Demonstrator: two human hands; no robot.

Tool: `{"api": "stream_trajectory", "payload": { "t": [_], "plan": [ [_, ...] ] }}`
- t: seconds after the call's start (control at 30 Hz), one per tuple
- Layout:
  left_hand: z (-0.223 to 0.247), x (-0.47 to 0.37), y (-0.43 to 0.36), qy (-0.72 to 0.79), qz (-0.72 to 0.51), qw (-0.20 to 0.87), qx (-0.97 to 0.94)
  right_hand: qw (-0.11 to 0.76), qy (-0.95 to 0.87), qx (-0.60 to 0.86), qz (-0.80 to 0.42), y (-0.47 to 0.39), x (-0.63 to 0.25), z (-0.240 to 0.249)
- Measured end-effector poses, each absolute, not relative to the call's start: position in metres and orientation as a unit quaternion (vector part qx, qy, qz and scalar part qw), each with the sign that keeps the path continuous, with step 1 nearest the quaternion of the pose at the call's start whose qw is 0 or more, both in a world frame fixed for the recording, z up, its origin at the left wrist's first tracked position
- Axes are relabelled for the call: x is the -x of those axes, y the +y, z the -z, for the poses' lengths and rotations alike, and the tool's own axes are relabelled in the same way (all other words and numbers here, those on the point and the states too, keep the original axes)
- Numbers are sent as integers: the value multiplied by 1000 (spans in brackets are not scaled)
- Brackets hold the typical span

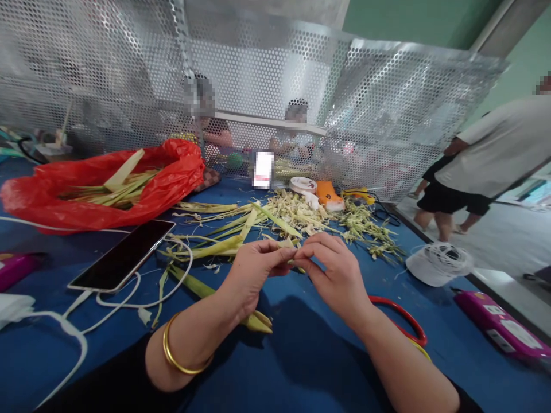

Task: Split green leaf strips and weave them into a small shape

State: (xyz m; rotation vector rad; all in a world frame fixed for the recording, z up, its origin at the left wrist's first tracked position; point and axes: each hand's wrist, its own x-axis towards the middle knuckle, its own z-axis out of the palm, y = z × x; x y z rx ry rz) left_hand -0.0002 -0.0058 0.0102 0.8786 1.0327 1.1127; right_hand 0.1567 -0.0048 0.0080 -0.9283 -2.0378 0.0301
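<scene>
At the middle of the view my left hand (261, 258) and my right hand (329, 264) meet fingertip to fingertip above the blue table. Their fingers are pinched round a small piece of pale green leaf (297, 265), mostly hidden by the fingers. A gold bangle (169, 349) circles my left wrist. Long green leaf strips (224, 246) lie just beyond my hands, and a folded leaf (258, 322) rests under my left forearm. Behind my fingers spreads a heap of pale plant pieces (297, 209), with greener sprigs (365, 226) at its right.
A red plastic bag (172, 172) of leaves stands at the left, near a tablet (124, 258) with white cables. Red-handled tool (407, 321), purple case (501, 324) and white cord coil (439, 264) lie right. A perforated silver sheet (258, 63) hangs behind; people are beyond and right.
</scene>
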Motion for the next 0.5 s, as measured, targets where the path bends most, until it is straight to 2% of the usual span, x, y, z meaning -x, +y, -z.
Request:
{"api": "stream_trajectory", "payload": {
  "t": [0.2, 0.5],
  "plan": [
    [-9, 2, -3, 397, -473, 705, -348, 422, -811, 405, -13, -3, -161, -8],
    [-10, -4, -6, 453, -498, 622, -399, 407, -810, 420, -38, -2, -161, -8]
  ]
}}
